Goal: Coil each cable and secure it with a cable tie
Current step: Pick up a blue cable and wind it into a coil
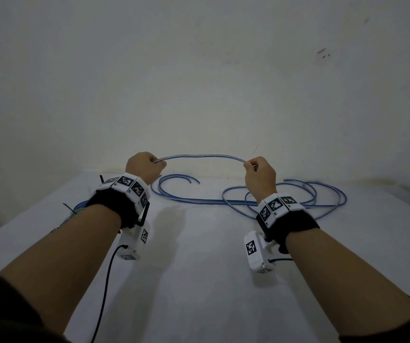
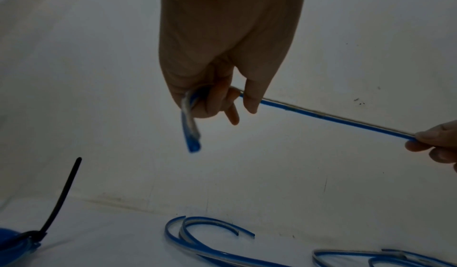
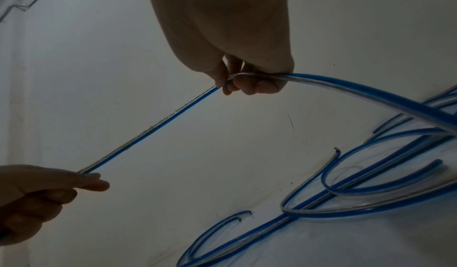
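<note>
Two hands up over the white table (image 1: pixel 199 256), blue cable (image 1: pixel 200 155) stretched between: left hand (image 1: pixel 144 169) clenched near the free end, right hand (image 1: pixel 259 173) pinching further along. Remainder loose on the table. Likely first loop: bring right to left, keep loops even, avoid twist.

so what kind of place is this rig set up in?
Probably a plain indoor work spot, not a fitted workshop: a bare white table pushed against a scuffed white wall, blue cable loose on it, and one bundle already cable-tied.
</note>
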Demonstrator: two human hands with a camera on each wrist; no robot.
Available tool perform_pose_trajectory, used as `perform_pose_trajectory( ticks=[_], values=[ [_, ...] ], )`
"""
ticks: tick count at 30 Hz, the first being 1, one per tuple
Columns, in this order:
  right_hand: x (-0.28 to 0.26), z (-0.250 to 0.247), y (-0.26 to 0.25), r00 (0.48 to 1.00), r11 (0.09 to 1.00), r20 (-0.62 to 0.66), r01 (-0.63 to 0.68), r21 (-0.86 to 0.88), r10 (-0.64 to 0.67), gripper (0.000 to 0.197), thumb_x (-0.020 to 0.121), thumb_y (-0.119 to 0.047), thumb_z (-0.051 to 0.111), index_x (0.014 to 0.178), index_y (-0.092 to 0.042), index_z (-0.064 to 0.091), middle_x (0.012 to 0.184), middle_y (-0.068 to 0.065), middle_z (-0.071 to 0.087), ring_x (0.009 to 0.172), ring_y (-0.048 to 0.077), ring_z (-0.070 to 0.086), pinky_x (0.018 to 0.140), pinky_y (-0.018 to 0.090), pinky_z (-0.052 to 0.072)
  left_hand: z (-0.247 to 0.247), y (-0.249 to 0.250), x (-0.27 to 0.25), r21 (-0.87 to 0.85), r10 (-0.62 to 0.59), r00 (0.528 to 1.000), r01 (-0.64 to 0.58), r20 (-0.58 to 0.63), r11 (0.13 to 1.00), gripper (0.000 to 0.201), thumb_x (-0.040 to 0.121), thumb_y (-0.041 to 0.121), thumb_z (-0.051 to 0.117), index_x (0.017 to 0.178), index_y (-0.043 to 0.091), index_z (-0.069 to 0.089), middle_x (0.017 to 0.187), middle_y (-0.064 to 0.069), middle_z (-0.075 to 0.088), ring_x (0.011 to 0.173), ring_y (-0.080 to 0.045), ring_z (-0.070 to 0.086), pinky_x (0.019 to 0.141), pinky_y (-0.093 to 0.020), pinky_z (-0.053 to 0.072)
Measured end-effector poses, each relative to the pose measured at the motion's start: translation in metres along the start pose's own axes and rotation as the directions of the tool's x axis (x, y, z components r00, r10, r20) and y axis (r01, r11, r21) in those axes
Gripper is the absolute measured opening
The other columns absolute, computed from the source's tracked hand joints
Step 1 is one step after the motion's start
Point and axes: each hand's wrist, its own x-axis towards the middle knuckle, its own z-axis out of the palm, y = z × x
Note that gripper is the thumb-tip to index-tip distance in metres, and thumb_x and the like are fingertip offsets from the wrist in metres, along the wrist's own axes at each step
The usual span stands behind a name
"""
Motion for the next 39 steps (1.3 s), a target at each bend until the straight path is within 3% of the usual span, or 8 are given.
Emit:
perform_pose_trajectory(
  ticks=[3, 7, 10, 19, 24, 28, 35, 39],
  values=[
    [-0.001, 0.002, -0.002, 1.0, 1.0, 0.012, 0.0, -0.002, 0.0, 0.018, 0.096, -0.014, 0.046, 0.1, -0.001, 0.058, 0.09, 0.005, 0.055, 0.083, 0.019, 0.05, 0.073, 0.028, 0.039, -0.003, -0.002, 0.0, -0.023, -0.008, 0.999, 0.007, -0.031, 1.0, 0.017, 0.09, 0.025, 0.057, 0.078, 0.012, 0.057, 0.075, -0.007, 0.053, 0.077, -0.022, 0.047, 0.057, -0.028, 0.032],
    [0.0, 0.004, -0.003, 1.0, 1.0, 0.002, -0.017, 0.013, 0.017, 0.018, 0.096, -0.014, 0.046, 0.1, 0.0, 0.058, 0.09, 0.004, 0.055, 0.083, 0.019, 0.05, 0.074, 0.028, 0.038, -0.009, -0.009, 0.003, -0.002, -0.026, 0.999, 0.026, 0.034, 1.0, 0.027, 0.09, 0.034, 0.057, 0.076, 0.011, 0.064, 0.057, -0.003, 0.048, 0.061, -0.022, 0.047, 0.05, -0.024, 0.029],
    [0.001, 0.006, -0.005, 1.0, 1.0, 0.009, -0.017, 0.014, 0.017, 0.018, 0.096, -0.014, 0.047, 0.1, 0.0, 0.058, 0.089, 0.005, 0.055, 0.083, 0.019, 0.05, 0.073, 0.028, 0.038, -0.012, -0.013, 0.003, -0.028, -0.028, 0.999, 0.028, 0.023, 0.999, 0.029, 0.089, 0.034, 0.059, 0.08, 0.007, 0.067, 0.056, 0.0, 0.046, 0.068, -0.024, 0.049, 0.051, -0.027, 0.03],
    [-0.001, 0.012, -0.01, 1.0, 1.0, 0.025, 0.003, 0.013, -0.004, 0.017, 0.096, -0.015, 0.047, 0.097, -0.001, 0.058, 0.087, 0.006, 0.055, 0.082, 0.02, 0.05, 0.073, 0.029, 0.039, -0.024, -0.008, 0.007, -0.149, 0.004, 0.965, -0.045, -0.263, 0.988, 0.024, 0.088, 0.031, 0.061, 0.086, 0.007, 0.066, 0.078, -0.004, 0.058, 0.077, -0.019, 0.05, 0.069, -0.025, 0.033],
    [0.002, 0.012, -0.013, 1.0, 0.999, -0.008, 0.009, 0.034, -0.009, 0.015, 0.096, -0.014, 0.047, 0.095, -0.003, 0.057, 0.085, 0.006, 0.054, 0.079, 0.021, 0.05, 0.073, 0.033, 0.042, -0.035, -0.009, 0.008, -0.135, -0.024, 0.995, 0.011, -0.095, 0.991, 0.035, 0.087, 0.043, 0.059, 0.069, 0.014, 0.067, 0.055, -0.001, 0.049, 0.058, -0.019, 0.046, 0.051, -0.027, 0.032],
    [0.001, 0.011, -0.01, 0.998, 0.999, -0.037, 0.044, 0.02, -0.043, 0.016, 0.096, -0.011, 0.044, 0.1, -0.004, 0.058, 0.082, 0.01, 0.056, 0.071, 0.025, 0.05, 0.068, 0.037, 0.046, -0.036, -0.006, 0.005, -0.258, -0.089, 0.996, 0.079, -0.027, 0.963, 0.036, 0.085, 0.039, 0.063, 0.057, 0.017, 0.061, 0.046, 0.001, 0.041, 0.05, -0.017, 0.039, 0.05, -0.026, 0.029],
    [0.004, 0.011, 0.001, 1.0, 0.988, 0.019, 0.001, -0.157, 0.002, 0.017, 0.094, -0.01, 0.045, 0.092, -0.008, 0.062, 0.092, 0.014, 0.061, 0.078, 0.028, 0.053, 0.068, 0.035, 0.043, -0.031, 0.001, 0.012, -0.742, -0.164, 0.976, 0.215, 0.143, 0.635, 0.024, 0.091, 0.014, 0.045, 0.078, 0.008, 0.064, 0.06, 0.0, 0.029, 0.033, -0.005, 0.024, 0.035, -0.015, 0.021],
    [0.003, 0.01, 0.0, 0.999, 0.976, 0.031, -0.025, -0.218, 0.033, 0.02, 0.092, -0.007, 0.043, 0.089, -0.014, 0.062, 0.093, 0.011, 0.062, 0.084, 0.03, 0.054, 0.082, 0.042, 0.044, -0.03, 0.002, 0.011, -0.737, -0.119, 0.989, 0.146, 0.089, 0.66, 0.027, 0.094, 0.01, 0.038, 0.084, 0.01, 0.063, 0.065, 0.0, 0.037, 0.039, -0.005, 0.03, 0.039, -0.015, 0.026]
  ],
)
